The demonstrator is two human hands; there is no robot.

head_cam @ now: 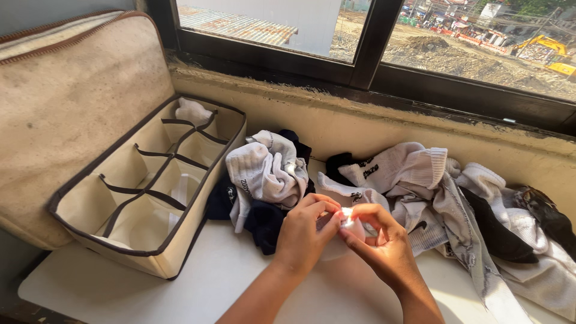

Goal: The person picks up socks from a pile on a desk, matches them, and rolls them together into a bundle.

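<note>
Two hands, left hand [303, 231] and right hand [378, 240], pinch one white sock [347, 225] between closed fingers, the divided fabric organizer [150, 186] lying to their left on the counter [210, 282].

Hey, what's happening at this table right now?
A person is working a white sock between both hands: the left hand and right hand pinch it together above the white table. Behind them lies a jumbled pile of white and dark socks. To the left sits a beige fabric organiser with dividers; one folded white item rests in its far compartment, and most of the others look empty.
</note>
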